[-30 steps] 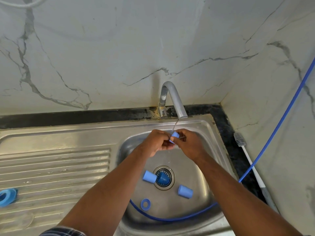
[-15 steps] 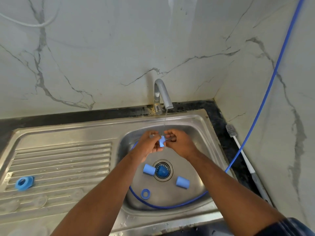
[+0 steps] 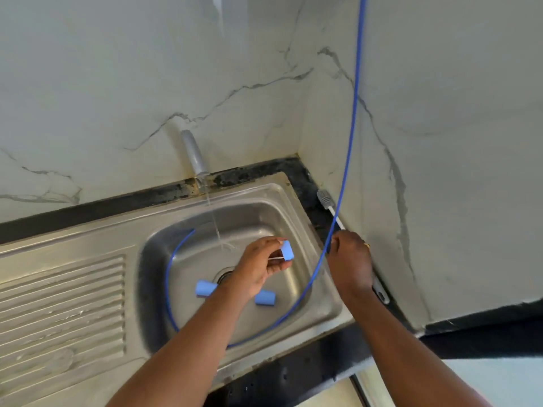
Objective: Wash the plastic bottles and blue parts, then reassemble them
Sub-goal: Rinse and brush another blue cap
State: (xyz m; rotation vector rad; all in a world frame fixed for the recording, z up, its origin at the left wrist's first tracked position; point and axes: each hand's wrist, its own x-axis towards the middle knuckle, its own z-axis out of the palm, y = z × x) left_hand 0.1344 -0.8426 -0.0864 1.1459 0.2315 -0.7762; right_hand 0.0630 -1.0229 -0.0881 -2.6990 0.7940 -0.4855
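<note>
My left hand (image 3: 260, 268) pinches a small blue cap (image 3: 286, 250) over the steel sink basin (image 3: 329, 301), just right of the thin stream from the tap (image 3: 194, 154). A thin white strip shows between its fingers. Two more blue caps lie on the basin floor: one (image 3: 205, 288) left of my forearm, one (image 3: 265, 298) right of it. My right hand (image 3: 349, 259) has reached to the counter at the sink's right edge and its fingers curl round the white handle of a bottle brush (image 3: 326, 201), whose grey head points to the back.
A thin blue tube (image 3: 354, 113) hangs down the right wall and loops round inside the basin. The ribbed draining board (image 3: 61, 304) lies to the left. Marble walls meet in a corner behind the brush. The black counter edge (image 3: 293, 374) runs along the front.
My right hand left the blue cap and moved right to the brush on the counter. My left hand keeps the cap. The view swung right, so the blue ring on the draining board is out of sight.
</note>
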